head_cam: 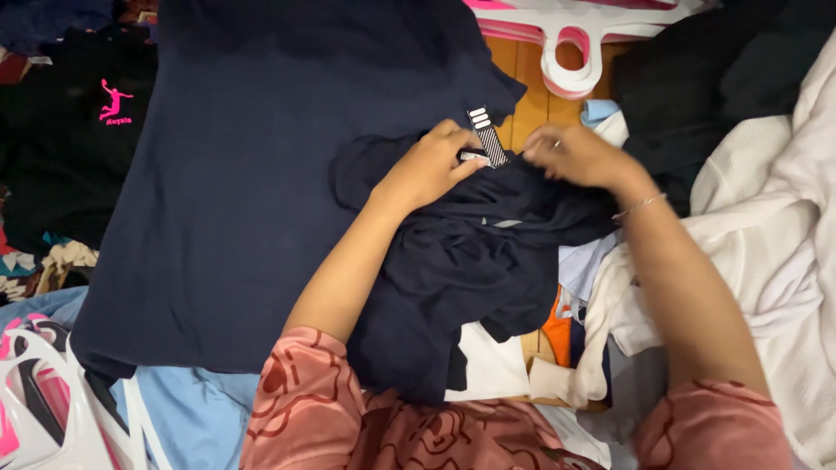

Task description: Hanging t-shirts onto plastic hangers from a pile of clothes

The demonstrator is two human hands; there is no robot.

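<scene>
Both hands pinch cloth at the top of the crumpled dark navy garment. Your left hand has its grip pressed together on the fabric just beside the striped black-and-white label, and your right hand has its fingers curled shut on the same edge a little to the right, a thin bracelet at that wrist.

Nearest to you, your pink patterned sleeves frame the view, and white plastic hangers lie at the lower left beside a light blue cloth. The crumpled garment sits bunched between your forearms, lying over a white piece and an orange scrap. To your right a cream garment spreads wide, touching the pile.

Further out, a larger navy garment lies flat to the left, its lower corner running under the crumpled one. Beyond it, at the far left, a black shirt with a pink printed figure rests among other clothes. At the top a white-and-pink hanger lies on the wooden surface, and another black garment fills the far right corner.

You look to be finding the collar edge by the label, the sorting-out stage of handling this piece. The next move would call for lifting both pinches together and drawing them apart so the bunched cloth hangs free without dragging the white piece beneath.
</scene>
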